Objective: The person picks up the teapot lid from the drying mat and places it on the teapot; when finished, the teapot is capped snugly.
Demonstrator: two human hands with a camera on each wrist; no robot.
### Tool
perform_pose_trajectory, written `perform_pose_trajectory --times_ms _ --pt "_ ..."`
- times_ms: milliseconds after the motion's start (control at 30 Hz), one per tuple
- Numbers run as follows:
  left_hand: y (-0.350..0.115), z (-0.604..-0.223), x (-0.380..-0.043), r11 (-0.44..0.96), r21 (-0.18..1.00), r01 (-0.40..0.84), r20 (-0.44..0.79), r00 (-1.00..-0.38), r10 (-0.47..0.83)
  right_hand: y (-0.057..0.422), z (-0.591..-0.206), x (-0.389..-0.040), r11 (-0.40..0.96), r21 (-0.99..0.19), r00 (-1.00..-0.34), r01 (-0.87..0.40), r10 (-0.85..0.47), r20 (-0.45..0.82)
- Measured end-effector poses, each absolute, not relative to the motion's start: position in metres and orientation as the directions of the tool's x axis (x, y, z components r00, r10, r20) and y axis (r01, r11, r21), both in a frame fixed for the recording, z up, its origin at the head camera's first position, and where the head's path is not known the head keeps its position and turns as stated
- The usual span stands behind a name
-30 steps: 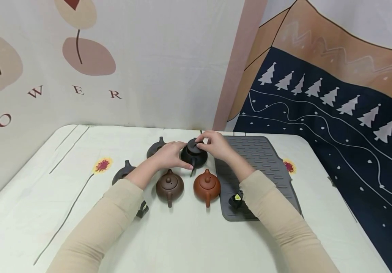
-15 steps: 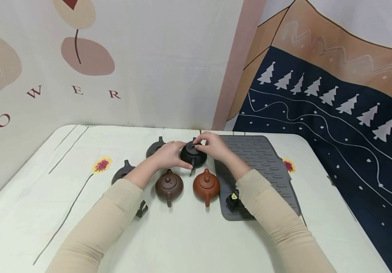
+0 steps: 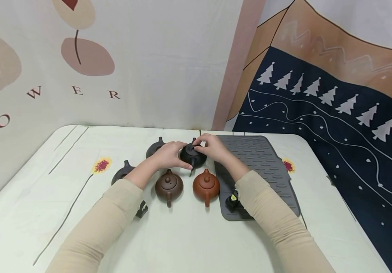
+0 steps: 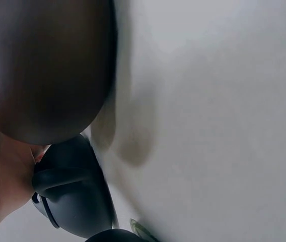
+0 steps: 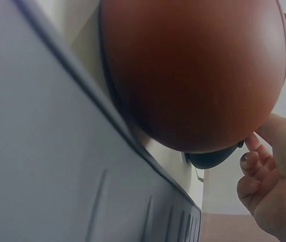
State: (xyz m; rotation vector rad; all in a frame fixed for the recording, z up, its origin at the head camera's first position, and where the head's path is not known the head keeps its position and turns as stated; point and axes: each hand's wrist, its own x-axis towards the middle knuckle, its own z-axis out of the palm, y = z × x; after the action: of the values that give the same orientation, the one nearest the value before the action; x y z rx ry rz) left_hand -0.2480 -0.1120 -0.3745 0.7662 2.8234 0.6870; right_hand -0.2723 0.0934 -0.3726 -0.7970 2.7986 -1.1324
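Note:
At the back middle of the head view stands a black teapot [image 3: 200, 160], its lid [image 3: 189, 150] on top. My left hand [image 3: 168, 155] holds the pot's left side, thumb at the front near the handle. The fingertips of my right hand [image 3: 216, 148] pinch the lid's knob, which they mostly hide. In front are a brown teapot [image 3: 169, 185] and an orange-red teapot [image 3: 206, 185]. These two fill much of the wrist views, where the brown body [image 4: 47, 65] and the orange-red body [image 5: 193, 75] partly cover the black pot.
Two dark grey teapots are on the left, one [image 3: 153, 147] behind my left hand and one [image 3: 122, 173] beside that forearm. A grey ribbed mat [image 3: 254, 159] lies under my right forearm. Patterned cloth [image 3: 168, 76] hangs behind the table.
My right hand has lowered the lid slightly, and it now sits flatter on the black teapot. The left hand and the other teapots have stayed in place.

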Motion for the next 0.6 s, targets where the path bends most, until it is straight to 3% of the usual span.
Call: perform_pose_trajectory --times_ms 600 --pt "-0.1141 -0.3693 -0.2492 0.749 0.505 0.428 -0.051 -0.852 0.521 0.1023 -0.3637 -0.2671 0.586 -0.669 -0.864 -0.457 -0.471 0.177"
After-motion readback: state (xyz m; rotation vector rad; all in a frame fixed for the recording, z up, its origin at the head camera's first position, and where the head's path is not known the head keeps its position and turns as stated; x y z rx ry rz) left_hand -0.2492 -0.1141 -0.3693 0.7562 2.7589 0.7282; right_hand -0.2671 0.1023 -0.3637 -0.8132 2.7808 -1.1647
